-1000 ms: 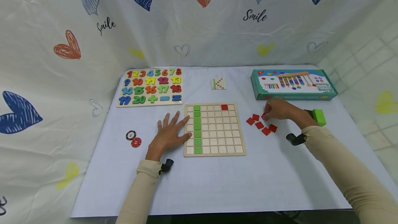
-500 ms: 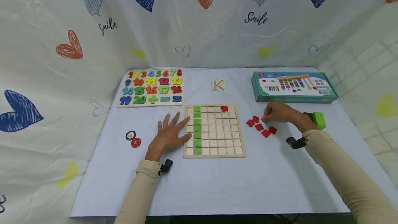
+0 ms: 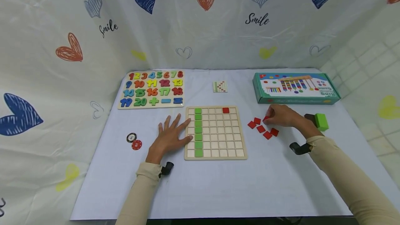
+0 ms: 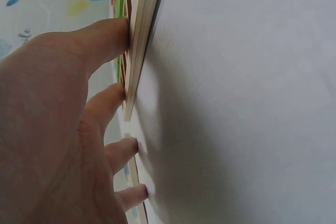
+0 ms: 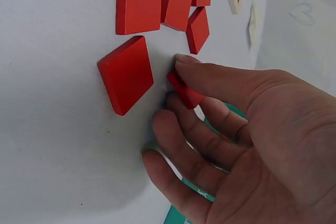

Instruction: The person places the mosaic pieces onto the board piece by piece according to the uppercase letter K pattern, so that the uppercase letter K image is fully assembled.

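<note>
while the right hand pinches a red tile (seemingly by its edges, part hidden) beside loose tiles on the bench, a slack hold could drop it; the spread left hand, touching the board, could skew it by pressing sideways.

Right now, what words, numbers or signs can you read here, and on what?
"Smile", twice: backdrop.
"1" through "20", "+", "−", "=": number board.
Lettering cut off at the backdrop's left edge: unreadable.
Green box: print too small to read.
Black chip, red chip: markings too small to read.
Card, grid board, red tiles: no readable text.
</note>
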Demonstrator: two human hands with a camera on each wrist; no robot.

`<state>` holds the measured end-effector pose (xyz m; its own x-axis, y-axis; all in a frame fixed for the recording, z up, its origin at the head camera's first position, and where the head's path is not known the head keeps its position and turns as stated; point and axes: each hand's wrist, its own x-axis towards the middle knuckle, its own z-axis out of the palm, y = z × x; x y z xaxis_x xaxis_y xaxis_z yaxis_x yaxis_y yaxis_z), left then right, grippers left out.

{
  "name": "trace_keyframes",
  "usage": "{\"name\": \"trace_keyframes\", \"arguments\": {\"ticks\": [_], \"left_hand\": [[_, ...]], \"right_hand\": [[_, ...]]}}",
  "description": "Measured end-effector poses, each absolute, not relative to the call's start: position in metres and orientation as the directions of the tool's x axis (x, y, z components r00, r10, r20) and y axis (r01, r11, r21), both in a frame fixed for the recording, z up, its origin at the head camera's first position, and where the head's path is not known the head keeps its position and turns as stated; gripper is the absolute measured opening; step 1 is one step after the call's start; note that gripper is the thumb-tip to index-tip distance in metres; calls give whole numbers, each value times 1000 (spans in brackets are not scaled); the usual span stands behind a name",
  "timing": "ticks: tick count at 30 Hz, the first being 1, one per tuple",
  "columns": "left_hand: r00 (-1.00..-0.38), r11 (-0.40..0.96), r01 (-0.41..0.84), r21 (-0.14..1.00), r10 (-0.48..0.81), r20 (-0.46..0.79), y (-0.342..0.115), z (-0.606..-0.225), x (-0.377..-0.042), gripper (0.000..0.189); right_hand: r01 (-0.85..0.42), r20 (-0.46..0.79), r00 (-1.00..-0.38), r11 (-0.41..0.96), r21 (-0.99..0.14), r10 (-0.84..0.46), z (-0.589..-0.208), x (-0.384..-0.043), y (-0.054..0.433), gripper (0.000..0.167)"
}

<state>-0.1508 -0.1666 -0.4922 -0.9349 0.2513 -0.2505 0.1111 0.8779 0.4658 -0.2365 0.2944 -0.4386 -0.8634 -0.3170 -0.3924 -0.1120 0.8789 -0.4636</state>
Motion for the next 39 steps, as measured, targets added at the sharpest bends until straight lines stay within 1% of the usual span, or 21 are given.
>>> {"name": "trace_keyframes", "arguments": {"ticks": [6,10,13,18,23,25,30,36,39], "left_hand": [[-938,879,123,461,254,-235,-166,-493,-150,76],[-938,879,121,461,253,-236,-167,-493,-149,76],[-939,879,118,462,250,-235,-167,-493,-149,76],[-941,874,123,470,254,-224,-167,-492,-148,76],[-942,876,127,466,254,-220,-166,-491,-148,76],[-942,873,130,469,256,-216,-165,-491,-148,75],[-939,869,132,477,264,-221,-163,-492,-149,76],[-937,883,123,452,254,-241,-165,-493,-149,76],[-937,884,124,451,253,-240,-166,-493,-149,76]], "right_hand": [[-179,-318,-876,856,-484,-363,-435,-237,290,25],[-221,-254,-888,840,-496,-384,-433,-238,275,22],[-253,-208,-890,819,-514,-406,-432,-240,255,22],[-282,-172,-881,781,-558,-440,-430,-242,211,20],[-323,-128,-860,722,-612,-493,-441,-247,171,18],[-335,-121,-850,704,-626,-512,-448,-250,160,17],[-340,-151,-836,713,-613,-528,-461,-254,146,15],[-351,-179,-804,697,-625,-566,-458,-257,145,14],[-351,-186,-800,696,-626,-570,-458,-259,144,11]]}}
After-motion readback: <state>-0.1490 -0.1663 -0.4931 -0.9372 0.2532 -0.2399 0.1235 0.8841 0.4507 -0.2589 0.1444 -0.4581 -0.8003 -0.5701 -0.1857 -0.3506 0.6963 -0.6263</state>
